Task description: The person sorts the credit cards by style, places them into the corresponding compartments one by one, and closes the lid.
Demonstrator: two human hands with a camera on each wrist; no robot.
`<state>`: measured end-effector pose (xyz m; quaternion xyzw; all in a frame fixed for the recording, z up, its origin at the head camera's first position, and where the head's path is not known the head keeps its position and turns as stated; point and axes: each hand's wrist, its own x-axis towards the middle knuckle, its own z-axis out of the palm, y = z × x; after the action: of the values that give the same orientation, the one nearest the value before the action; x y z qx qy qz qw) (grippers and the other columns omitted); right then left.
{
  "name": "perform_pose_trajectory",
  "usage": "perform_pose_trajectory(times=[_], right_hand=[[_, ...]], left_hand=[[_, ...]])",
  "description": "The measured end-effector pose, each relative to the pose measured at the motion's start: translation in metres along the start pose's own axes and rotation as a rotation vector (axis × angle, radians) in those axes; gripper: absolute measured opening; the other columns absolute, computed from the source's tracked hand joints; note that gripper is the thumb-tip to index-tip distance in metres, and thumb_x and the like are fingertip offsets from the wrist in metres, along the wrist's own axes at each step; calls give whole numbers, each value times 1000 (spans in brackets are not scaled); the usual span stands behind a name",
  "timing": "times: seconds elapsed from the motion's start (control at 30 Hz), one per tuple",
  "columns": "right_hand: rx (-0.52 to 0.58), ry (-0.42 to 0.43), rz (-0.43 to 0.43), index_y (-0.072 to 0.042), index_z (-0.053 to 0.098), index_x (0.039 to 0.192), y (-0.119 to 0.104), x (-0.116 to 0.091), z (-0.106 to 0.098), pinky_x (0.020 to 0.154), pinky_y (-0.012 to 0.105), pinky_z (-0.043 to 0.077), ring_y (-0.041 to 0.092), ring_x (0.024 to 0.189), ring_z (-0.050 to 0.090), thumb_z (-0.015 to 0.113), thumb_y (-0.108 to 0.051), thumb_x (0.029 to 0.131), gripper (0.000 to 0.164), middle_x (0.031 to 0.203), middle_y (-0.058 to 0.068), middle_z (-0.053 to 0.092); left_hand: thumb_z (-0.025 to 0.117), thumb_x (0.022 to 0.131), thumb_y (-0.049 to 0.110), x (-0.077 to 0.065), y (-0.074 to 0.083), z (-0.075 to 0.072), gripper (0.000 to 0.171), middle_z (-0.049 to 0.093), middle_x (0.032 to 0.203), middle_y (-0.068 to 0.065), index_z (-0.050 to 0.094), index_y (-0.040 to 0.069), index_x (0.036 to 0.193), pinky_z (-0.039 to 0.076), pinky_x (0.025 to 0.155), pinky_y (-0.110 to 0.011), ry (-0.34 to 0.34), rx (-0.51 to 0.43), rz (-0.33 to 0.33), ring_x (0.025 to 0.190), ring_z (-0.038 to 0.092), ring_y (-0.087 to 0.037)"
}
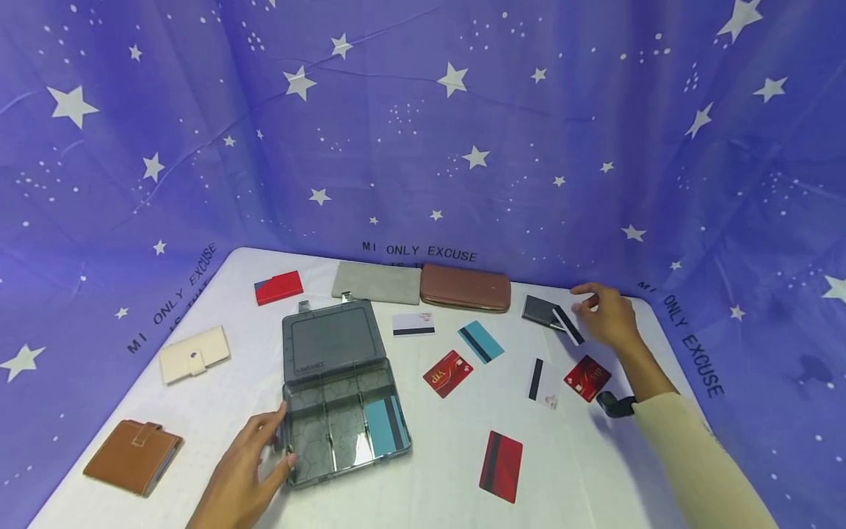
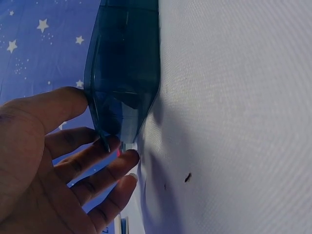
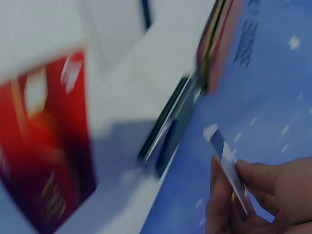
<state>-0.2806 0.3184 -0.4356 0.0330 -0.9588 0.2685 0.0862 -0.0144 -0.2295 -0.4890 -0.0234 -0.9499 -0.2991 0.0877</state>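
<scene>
My right hand (image 1: 606,316) pinches a white card (image 1: 568,325) with a black stripe between thumb and fingers. The right wrist view shows this card (image 3: 226,163) edge-on and tilted. Just left of it lies a dark card holder (image 1: 540,311), partly overlapped by the card in the head view. At the left, a grey see-through plastic case (image 1: 335,345) lies with its lid folded back. A blue striped card (image 1: 387,427) is in its right compartment. My left hand (image 1: 247,463) touches the case's near left edge with loosely bent fingers.
Around the middle lie red VIP cards (image 1: 448,373), a blue card (image 1: 481,342), white cards (image 1: 413,325) and a red striped card (image 1: 501,466). A grey wallet (image 1: 377,283) and brown wallet (image 1: 465,287) line the back. Cream (image 1: 194,355), tan (image 1: 134,455) and red (image 1: 279,287) holders lie left.
</scene>
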Motion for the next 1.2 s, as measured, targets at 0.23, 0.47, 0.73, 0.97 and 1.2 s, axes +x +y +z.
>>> perform_pose_trajectory(times=[0.23,0.47,0.73,0.97,1.2], right_hand=[[298,-179,-30,-10,64,120,-62,-25,21,58,30,57,21,75,66,69,-14,94,26,93,15,67],[578,-424,-119,-6,66,117,-137,-59,49,62,45,59,29,72,70,70,-10,93,25,89,19,74],[721,-625,-187,-13,70,108,-199,-92,108,51,32,53,36,66,71,72,-11,90,18,79,9,76],[687,-657,-299,-14,73,100,-238,-119,146,56,35,58,25,60,70,77,-11,87,14,76,-2,75],[287,-465,-534,-28,76,89,-255,-135,162,64,18,43,2,72,61,82,-33,82,11,80,-18,66]], left_hand=[[81,83,21,0,2,0,75,58,131,-3,47,10,149,49,65,-24,-18,8,-15,95,58,-14],[80,84,20,-1,2,0,74,57,131,-3,46,10,149,48,66,-25,-20,41,-17,94,57,-14],[80,84,21,-2,1,0,75,57,132,-1,46,11,149,49,71,-30,-9,55,0,92,55,-11],[80,84,22,-1,2,0,74,57,131,-1,47,11,149,49,71,-32,-9,61,-8,89,54,-11],[80,83,19,-2,3,1,74,57,131,-2,47,12,149,48,69,-29,-3,53,-13,88,54,-11]])
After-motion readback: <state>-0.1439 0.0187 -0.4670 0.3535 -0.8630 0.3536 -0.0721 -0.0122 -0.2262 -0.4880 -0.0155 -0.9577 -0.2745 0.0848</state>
